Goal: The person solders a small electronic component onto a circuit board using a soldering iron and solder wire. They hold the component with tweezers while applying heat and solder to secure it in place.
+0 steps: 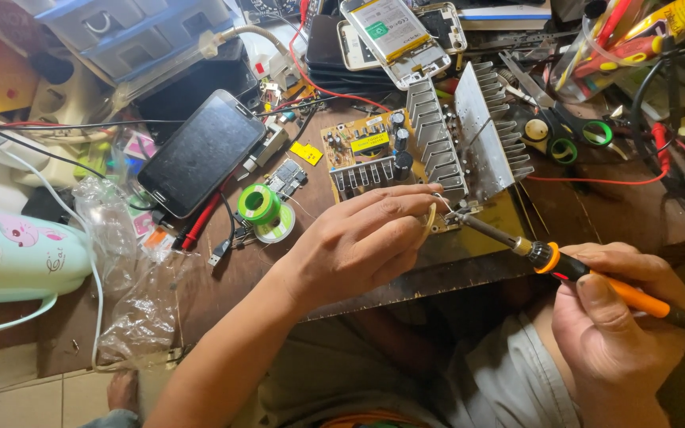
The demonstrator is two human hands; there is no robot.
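Observation:
My left hand (362,238) pinches a thin strand of solder wire (431,215) and holds it at the near edge of a yellow circuit board (366,147) with black capacitors and two finned aluminium heat sinks (469,127). My right hand (620,317) grips an orange and black soldering iron (564,265). Its metal tip (461,215) touches the board's near edge right beside the solder wire.
A dark smartphone (204,150) lies face up at left, beside a green solder spool (262,204) and a red probe. Opened phones (394,36), scissors (564,131), a cup of tools (612,43), red wires, a plastic bag (132,269) and a pale mug (9,257) crowd the wooden bench.

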